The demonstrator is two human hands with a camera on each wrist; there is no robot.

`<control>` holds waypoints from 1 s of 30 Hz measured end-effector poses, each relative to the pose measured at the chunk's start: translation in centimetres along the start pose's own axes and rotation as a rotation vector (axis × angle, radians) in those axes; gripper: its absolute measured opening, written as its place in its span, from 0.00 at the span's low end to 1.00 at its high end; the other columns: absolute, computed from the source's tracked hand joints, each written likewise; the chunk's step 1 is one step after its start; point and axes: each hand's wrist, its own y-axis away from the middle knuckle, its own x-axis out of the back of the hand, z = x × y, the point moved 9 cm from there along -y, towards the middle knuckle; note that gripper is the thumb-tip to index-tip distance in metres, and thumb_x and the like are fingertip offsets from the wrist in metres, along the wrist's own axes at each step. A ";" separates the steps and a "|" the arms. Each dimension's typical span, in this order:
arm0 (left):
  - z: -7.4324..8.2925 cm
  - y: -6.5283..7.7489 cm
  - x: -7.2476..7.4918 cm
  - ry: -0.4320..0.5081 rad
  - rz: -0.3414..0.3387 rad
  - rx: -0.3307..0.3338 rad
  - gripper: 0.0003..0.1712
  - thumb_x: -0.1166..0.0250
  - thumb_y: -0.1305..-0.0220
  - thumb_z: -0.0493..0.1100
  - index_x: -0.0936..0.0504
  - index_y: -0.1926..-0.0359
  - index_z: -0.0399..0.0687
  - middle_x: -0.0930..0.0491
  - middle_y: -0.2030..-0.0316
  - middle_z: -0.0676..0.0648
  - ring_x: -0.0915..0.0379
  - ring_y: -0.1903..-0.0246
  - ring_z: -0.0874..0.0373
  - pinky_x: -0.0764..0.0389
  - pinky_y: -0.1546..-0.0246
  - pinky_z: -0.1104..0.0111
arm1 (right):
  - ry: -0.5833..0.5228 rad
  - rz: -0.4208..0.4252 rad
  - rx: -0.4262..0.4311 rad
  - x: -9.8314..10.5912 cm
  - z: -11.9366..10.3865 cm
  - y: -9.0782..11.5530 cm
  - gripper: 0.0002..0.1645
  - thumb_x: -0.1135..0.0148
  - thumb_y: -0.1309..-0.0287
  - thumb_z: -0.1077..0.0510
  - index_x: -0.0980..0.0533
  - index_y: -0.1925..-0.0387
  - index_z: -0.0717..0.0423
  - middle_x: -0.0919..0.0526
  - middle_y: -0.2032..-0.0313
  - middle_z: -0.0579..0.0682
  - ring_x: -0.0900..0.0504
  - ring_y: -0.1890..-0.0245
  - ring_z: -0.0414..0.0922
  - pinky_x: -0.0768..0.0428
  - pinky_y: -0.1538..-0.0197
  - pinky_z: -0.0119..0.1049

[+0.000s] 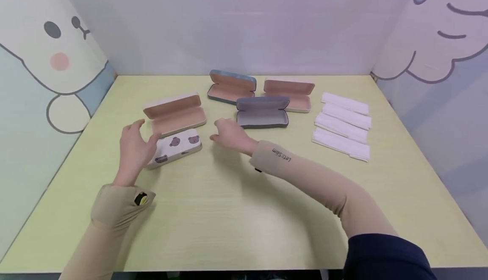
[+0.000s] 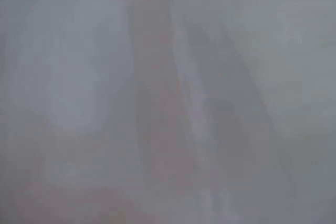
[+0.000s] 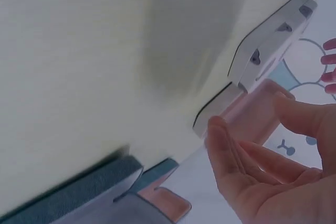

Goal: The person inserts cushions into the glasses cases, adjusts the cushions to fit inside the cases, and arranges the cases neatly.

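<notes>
A closed white glasses case (image 1: 177, 148) printed with bears lies on the left of the table. My left hand (image 1: 134, 151) is at its left end, thumb and fingers spread apart; whether it touches the case is unclear. Directly behind stands an open glasses case (image 1: 179, 123) with a pink lining. To the right of both, my right hand (image 1: 233, 136) hovers over the table, holding nothing. In the right wrist view its fingers (image 3: 223, 145) are loosely bent, the thumb apart from them. The left wrist view is too blurred to read.
A dark grey open glasses case (image 1: 263, 119) stands right of my right hand. Behind it are a blue open case (image 1: 231, 89) and a pale open case (image 1: 301, 100), both pink-lined. Several folded white cloths (image 1: 341, 144) lie at the right. Walls enclose the table (image 1: 213, 229).
</notes>
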 end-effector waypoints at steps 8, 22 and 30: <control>5.9 -3.7 -3.1 0.060 -0.087 -0.120 0.35 0.55 0.27 0.47 0.55 0.27 0.38 0.49 0.29 0.31 0.53 0.30 0.34 0.49 0.30 0.45 | 0.033 0.100 -0.046 4.7 2.7 0.8 0.30 0.55 0.31 0.42 0.35 0.35 0.54 0.23 0.42 0.53 0.22 0.43 0.50 0.24 0.42 0.46; 14.3 -7.4 -8.2 -0.096 -0.199 -0.258 0.34 0.65 0.27 0.59 0.59 0.25 0.57 0.64 0.24 0.43 0.71 0.25 0.41 0.60 0.29 0.41 | 0.180 0.202 -0.145 10.7 9.2 3.0 0.38 0.66 0.32 0.34 0.53 0.26 0.42 0.57 0.25 0.54 0.60 0.24 0.57 0.64 0.25 0.55; 17.9 -7.4 -10.2 -0.118 -0.199 -0.332 0.35 0.62 0.27 0.58 0.57 0.25 0.54 0.61 0.24 0.43 0.68 0.25 0.44 0.58 0.27 0.46 | 0.164 0.215 -0.246 12.8 13.3 4.9 0.41 0.65 0.32 0.34 0.55 0.26 0.47 0.61 0.25 0.59 0.64 0.25 0.63 0.65 0.26 0.59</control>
